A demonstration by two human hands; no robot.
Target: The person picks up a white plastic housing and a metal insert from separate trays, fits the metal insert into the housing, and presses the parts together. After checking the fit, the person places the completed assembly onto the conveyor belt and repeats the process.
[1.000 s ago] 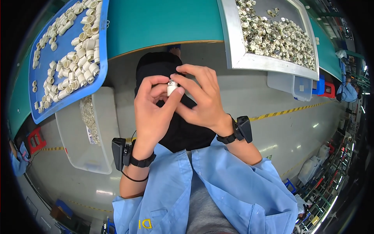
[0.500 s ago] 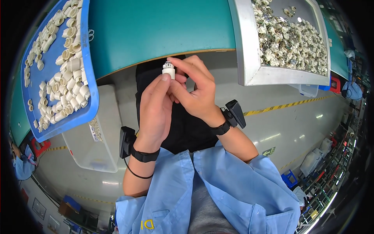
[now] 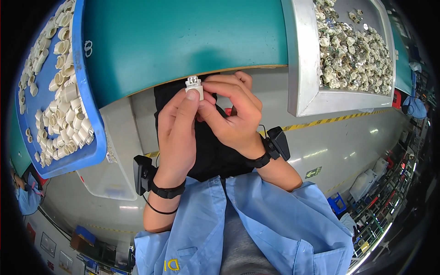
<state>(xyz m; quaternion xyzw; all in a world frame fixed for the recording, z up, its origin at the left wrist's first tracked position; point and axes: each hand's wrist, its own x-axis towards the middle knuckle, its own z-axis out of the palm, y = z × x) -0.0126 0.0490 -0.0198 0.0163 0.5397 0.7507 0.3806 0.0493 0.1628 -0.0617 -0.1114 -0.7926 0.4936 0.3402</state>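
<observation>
A small white plastic cylindrical fitting [image 3: 194,86] stands upright between my two hands, just off the near edge of the green table. In its top sits a white insert with metal bits. My left hand [image 3: 179,121] is closed on it, the thumb laid against the near side and the other fingers mostly hidden behind. My right hand [image 3: 236,110] is closed at the fitting's right side, its index fingertip and thumb up against it. Other right fingers curl behind, partly out of sight.
At left, a blue tray [image 3: 98,153] holds many white plastic sleeves. A metal-rimmed tray [image 3: 295,59] with a heap of small white-and-metal inserts stands at right. Between them lies the green table [image 3: 183,36], with a white looped piece [image 3: 88,48] beside the blue tray. A translucent bin [image 3: 114,178] is below.
The right index finger has come down from the top of the fitting to its side. Both hands still hold the fitting. My view has shifted slightly, moving the trays outward.
</observation>
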